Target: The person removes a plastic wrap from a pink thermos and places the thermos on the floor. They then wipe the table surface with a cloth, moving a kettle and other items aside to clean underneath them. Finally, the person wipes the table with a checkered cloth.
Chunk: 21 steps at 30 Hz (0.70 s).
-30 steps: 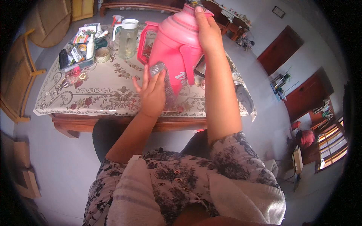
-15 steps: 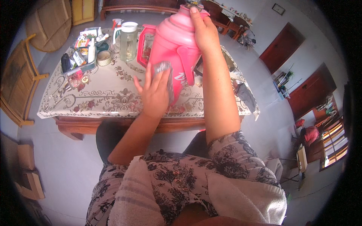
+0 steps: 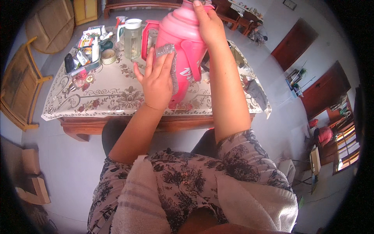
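We see a large pink thermos jug (image 3: pixel 183 43) standing upright near the front edge of the bench (image 3: pixel 109 97), which is covered with a flowered cloth. The right hand (image 3: pixel 208 25) is closed on the top of the jug, at its lid, with the fingers wrapped over it. The left hand (image 3: pixel 157 80) lies flat against the front side of the jug, fingers spread and stretched upward, and it presses a silver glittery scrubbing cloth (image 3: pixel 169 64) on the pink wall. So the two hands are apart, one at the top and one on the side, both touching the same jug.

Just behind the jug on the left stands a clear plastic pitcher (image 3: pixel 133 37) with a white lid, and a pink handle (image 3: pixel 146 35) of the jug shows between them. Near the pitcher lies a roll of tape (image 3: pixel 108 56). Further to the left of the bench we see a heap of small things (image 3: pixel 83 50): packets, small bottles and a dark flat object; we cannot tell exactly what each of them is. On the right end of the bench lies something dark and crumpled (image 3: pixel 255 87), too unclear to name.

A wooden chair (image 3: pixel 19 89) stands left of the bench, well apart from the hands. The person wears a flowered dress (image 3: pixel 187 175), and a pale striped towel (image 3: pixel 136 202) lies on the lap.
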Each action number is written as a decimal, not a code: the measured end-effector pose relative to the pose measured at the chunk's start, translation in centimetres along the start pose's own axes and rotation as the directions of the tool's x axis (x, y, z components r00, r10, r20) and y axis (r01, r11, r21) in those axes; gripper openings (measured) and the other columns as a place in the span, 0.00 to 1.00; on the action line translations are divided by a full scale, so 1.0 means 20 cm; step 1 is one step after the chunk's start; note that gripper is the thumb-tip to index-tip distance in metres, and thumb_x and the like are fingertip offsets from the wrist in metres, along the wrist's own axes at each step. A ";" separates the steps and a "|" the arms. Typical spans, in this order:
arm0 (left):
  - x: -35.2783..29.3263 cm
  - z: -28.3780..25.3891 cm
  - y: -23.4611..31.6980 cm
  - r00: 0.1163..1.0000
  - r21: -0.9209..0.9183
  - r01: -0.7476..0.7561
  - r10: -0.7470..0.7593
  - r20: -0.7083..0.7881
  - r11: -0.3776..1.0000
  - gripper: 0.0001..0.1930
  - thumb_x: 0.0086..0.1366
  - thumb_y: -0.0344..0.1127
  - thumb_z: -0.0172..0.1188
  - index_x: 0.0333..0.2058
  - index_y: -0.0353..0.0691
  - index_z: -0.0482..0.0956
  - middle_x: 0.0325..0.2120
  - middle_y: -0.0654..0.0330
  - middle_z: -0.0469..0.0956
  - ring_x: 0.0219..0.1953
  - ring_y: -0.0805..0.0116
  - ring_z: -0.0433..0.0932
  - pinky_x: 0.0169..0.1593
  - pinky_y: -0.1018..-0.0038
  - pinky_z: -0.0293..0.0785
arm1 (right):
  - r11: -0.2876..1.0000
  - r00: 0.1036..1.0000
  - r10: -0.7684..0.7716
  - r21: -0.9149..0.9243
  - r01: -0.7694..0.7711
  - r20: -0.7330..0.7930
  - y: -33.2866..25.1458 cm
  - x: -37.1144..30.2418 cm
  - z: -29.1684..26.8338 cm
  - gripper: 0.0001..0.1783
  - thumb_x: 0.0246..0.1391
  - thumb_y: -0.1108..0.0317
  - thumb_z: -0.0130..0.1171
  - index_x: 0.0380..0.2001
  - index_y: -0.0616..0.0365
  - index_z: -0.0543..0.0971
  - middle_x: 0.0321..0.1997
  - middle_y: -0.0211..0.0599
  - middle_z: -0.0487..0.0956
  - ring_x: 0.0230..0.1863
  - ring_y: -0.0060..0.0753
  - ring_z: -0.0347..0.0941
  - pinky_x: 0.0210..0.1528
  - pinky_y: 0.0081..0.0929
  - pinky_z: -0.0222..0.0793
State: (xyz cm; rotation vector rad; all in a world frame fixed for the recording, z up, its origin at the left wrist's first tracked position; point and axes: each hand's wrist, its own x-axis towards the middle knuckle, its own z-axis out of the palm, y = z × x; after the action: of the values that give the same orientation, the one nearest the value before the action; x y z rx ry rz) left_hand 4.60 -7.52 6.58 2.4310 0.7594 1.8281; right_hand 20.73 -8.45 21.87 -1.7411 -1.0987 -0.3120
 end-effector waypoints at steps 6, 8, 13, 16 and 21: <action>-0.20 0.01 0.00 0.994 0.048 0.007 -0.012 0.113 0.999 0.24 0.62 0.28 0.50 0.58 0.48 0.71 0.55 0.61 0.71 0.66 0.54 0.60 0.64 0.38 0.40 | 1.000 1.000 -0.007 0.028 0.006 0.022 -0.02 -0.03 0.00 0.48 0.51 0.26 0.45 0.44 0.70 0.75 0.45 0.65 0.77 0.51 0.61 0.73 0.56 0.42 0.65; -0.10 0.03 0.00 0.997 0.027 0.042 -0.043 0.058 0.999 0.23 0.64 0.28 0.48 0.59 0.47 0.70 0.57 0.60 0.70 0.66 0.54 0.60 0.64 0.39 0.40 | 1.000 1.000 -0.015 0.027 0.015 0.014 0.00 -0.02 0.00 0.48 0.51 0.26 0.45 0.44 0.70 0.75 0.45 0.65 0.77 0.51 0.60 0.73 0.56 0.42 0.65; 0.08 0.08 -0.08 0.960 -0.220 0.278 -0.278 0.034 0.935 0.23 0.67 0.30 0.46 0.61 0.44 0.68 0.59 0.57 0.68 0.65 0.54 0.61 0.66 0.43 0.41 | 0.996 1.000 -0.027 0.085 0.028 -0.011 0.05 0.01 0.04 0.48 0.52 0.26 0.45 0.44 0.71 0.75 0.44 0.65 0.78 0.51 0.60 0.74 0.56 0.42 0.65; -0.11 0.05 -0.06 0.958 -0.198 0.281 -0.262 0.118 0.939 0.22 0.67 0.29 0.46 0.60 0.43 0.68 0.60 0.55 0.67 0.65 0.55 0.62 0.66 0.46 0.42 | 0.998 1.000 -0.026 0.061 0.026 0.005 0.03 0.00 0.03 0.49 0.51 0.26 0.45 0.46 0.70 0.75 0.45 0.65 0.78 0.51 0.59 0.74 0.56 0.42 0.65; -0.05 0.04 -0.06 0.970 -0.274 0.242 -0.226 0.090 0.931 0.22 0.67 0.28 0.45 0.60 0.42 0.68 0.60 0.54 0.67 0.64 0.55 0.62 0.66 0.49 0.44 | 0.995 1.000 -0.003 0.103 0.002 0.012 0.03 -0.01 0.02 0.48 0.51 0.26 0.46 0.47 0.68 0.75 0.44 0.62 0.78 0.51 0.58 0.74 0.55 0.40 0.66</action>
State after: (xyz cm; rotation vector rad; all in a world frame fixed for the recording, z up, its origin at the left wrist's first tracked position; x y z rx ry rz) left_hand 4.77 -6.59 5.08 2.1042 0.6936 1.6436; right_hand 20.96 -8.30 21.31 -1.6524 -1.1070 -0.2426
